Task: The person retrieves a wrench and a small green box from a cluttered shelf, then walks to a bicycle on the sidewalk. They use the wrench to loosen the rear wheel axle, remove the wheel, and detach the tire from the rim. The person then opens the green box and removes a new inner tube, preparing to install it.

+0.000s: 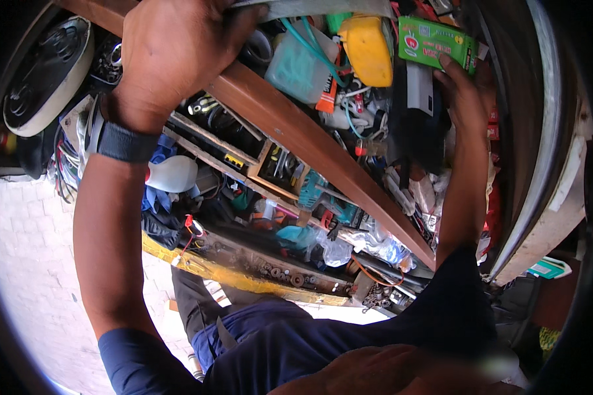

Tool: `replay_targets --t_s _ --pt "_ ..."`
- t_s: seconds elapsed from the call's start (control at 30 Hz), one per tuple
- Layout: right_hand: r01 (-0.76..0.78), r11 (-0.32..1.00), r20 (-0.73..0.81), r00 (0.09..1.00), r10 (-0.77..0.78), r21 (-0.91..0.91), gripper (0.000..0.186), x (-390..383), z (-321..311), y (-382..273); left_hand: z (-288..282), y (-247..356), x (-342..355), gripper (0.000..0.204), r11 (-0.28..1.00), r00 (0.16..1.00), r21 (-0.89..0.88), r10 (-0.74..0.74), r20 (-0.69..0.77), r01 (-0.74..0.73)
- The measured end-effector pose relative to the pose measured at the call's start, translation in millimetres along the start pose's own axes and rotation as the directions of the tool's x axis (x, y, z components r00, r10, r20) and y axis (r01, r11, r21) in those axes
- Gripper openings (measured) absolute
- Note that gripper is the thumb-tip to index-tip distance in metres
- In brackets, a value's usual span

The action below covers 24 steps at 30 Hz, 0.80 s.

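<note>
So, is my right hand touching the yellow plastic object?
No, your right hand is at the green box, apart from the yellow plastic object.

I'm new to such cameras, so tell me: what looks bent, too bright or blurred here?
Head view: pale paving at left, nearly washed out; head view, right: a grey strip looks bowed, probably by the lens; head view, lower right: a whitish smear, too blurred to identify.
</note>
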State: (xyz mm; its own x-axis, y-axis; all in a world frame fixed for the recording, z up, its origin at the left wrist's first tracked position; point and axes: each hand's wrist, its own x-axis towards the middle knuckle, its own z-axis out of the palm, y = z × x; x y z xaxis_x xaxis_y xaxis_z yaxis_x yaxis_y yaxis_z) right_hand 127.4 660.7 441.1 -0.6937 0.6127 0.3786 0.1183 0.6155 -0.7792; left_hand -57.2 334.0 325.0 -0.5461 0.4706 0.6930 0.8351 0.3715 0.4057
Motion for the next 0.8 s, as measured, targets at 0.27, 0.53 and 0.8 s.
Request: replay_targets --t_s 0.27,0.53,0.8 --pt "0.448 0.368 0.058 0.695 -0.717 -0.815 0.047 49 2 -1 3 2 2 0.019 0.999 1.000 -0.036 -0.011 0.011 0.011" --pt "0.601 0.221 0.233 0.584 -0.777 -0.768 0.042 88 25 33 2 -7 0 0.016 0.993 0.999 -0.117 0.009 -0.032 -0.013" --pt "0.572 0.093 0.271 0.518 -0.811 -0.815 0.047 190 64 15 4 -9 2 0.020 0.988 0.999 -0.157 -0.011 -0.035 0.005"
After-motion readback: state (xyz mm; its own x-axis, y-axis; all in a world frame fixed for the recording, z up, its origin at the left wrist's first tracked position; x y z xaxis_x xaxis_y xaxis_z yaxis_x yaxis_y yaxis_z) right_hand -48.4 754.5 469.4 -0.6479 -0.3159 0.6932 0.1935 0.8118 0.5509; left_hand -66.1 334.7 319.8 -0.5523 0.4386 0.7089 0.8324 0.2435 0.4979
